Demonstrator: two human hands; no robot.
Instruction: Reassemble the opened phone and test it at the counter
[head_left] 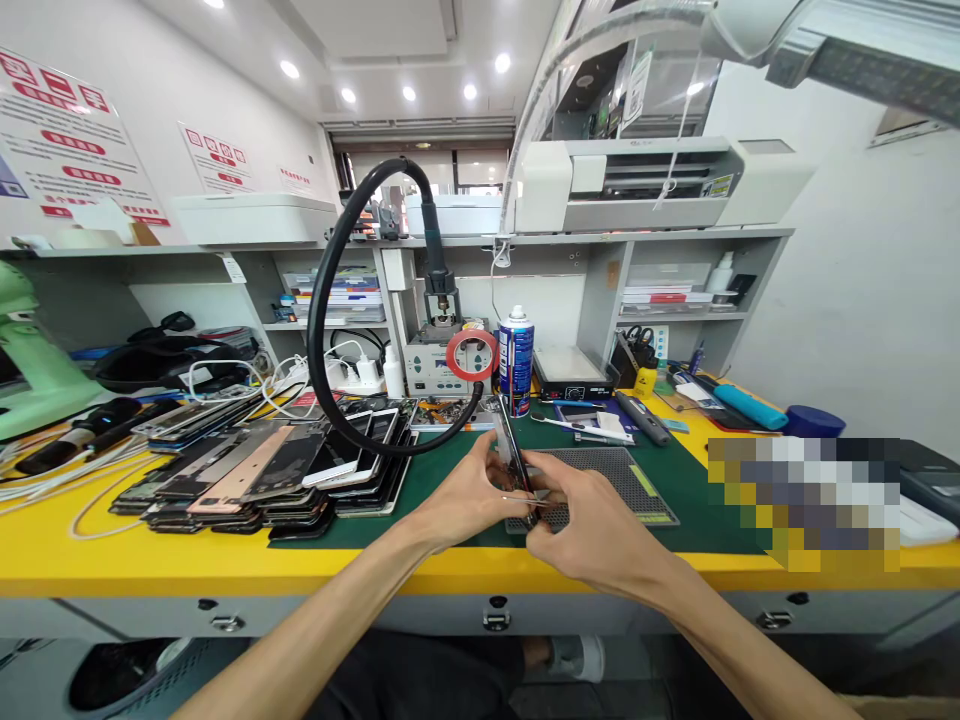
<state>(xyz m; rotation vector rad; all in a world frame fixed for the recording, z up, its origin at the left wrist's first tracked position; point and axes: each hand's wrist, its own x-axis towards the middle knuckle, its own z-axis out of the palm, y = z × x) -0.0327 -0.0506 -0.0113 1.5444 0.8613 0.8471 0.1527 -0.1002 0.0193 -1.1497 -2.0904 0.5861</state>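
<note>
A dark smartphone (pixel 516 452) is held up on its edge over the work mat, tilted, its side facing me. My left hand (pixel 466 492) is closed round its left side. My right hand (pixel 589 515) grips its lower right, with the fingers curled behind it. A thin metal tool (pixel 517 499), perhaps tweezers, lies crosswise near the left thumb and the phone's lower end; which hand holds it I cannot tell. Beneath the hands is a grey perforated pad (pixel 622 480) on the green mat (pixel 697 515).
Stacks of phones (pixel 247 470) stand to the left. A black hose (pixel 319 300) arches from a grey machine (pixel 427 365) down to the mat. Behind are a blue spray can (pixel 516 360), a red tape roll (pixel 472 355) and a toothbrush (pixel 581 429). A blurred patch (pixel 806 505) covers the right side.
</note>
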